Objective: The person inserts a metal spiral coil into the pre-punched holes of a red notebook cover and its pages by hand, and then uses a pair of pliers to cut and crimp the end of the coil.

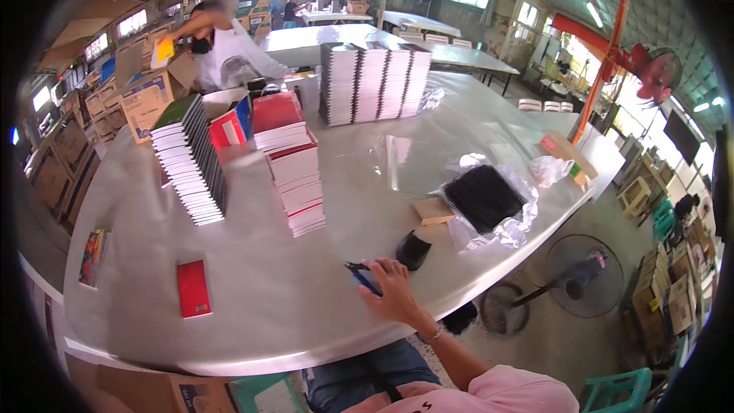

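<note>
My right hand point(396, 291) reaches over the near part of the table, its fingers curled round a small cutting tool with blue handles and dark jaws, which looks like pliers point(363, 278). Just beyond that hand stands a black, curved, open-topped holder point(413, 251). A red spiral notebook point(193, 288) lies flat to the left of the hand. Farther off, tall stacks of red notebooks point(294, 176) and green-covered spiral notebooks point(191, 160) rise from the table. My left hand is not in view.
A pile of black binding coils point(485, 197) lies on crumpled plastic beside a wooden block point(433, 212). Large notebook stacks point(375, 84) stand at the back. A co-worker point(229, 53) is by a cardboard box point(149, 103) at far left. A floor fan point(577, 284) stands right of the table.
</note>
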Action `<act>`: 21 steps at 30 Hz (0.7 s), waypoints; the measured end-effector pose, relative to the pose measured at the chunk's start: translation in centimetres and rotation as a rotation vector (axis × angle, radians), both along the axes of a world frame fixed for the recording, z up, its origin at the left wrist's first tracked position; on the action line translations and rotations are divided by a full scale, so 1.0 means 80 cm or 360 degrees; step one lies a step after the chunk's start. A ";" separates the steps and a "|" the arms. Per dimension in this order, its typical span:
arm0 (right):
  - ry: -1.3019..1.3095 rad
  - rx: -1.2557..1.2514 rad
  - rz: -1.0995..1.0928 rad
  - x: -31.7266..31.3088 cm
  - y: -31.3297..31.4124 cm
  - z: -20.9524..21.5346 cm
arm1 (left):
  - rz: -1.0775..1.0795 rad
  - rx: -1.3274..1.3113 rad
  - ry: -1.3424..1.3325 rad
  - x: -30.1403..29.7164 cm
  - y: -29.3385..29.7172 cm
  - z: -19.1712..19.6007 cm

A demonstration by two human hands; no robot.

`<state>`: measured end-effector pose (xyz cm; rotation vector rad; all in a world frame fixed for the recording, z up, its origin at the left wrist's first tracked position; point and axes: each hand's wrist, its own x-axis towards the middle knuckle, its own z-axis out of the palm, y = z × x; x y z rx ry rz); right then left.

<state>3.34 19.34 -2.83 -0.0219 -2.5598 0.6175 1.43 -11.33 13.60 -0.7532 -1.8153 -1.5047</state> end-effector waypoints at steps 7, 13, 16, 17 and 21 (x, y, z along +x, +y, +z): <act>-0.0033 -0.0024 0.0004 -0.001 0.005 0.004 | -0.0004 0.0003 0.0023 -0.004 0.000 0.006; -0.0020 0.0000 0.0015 0.007 0.003 0.007 | -0.0020 0.0041 0.0066 0.003 -0.003 0.010; -0.0035 -0.0011 0.0039 0.002 0.008 -0.001 | -0.0043 0.0058 0.0118 -0.004 0.003 0.017; -0.0057 -0.0004 0.0035 0.004 0.006 -0.005 | -0.0050 0.0063 0.0116 -0.002 0.003 0.017; -0.0009 0.0040 0.0000 0.006 0.006 -0.005 | -0.0101 0.0110 0.0243 0.005 0.003 0.028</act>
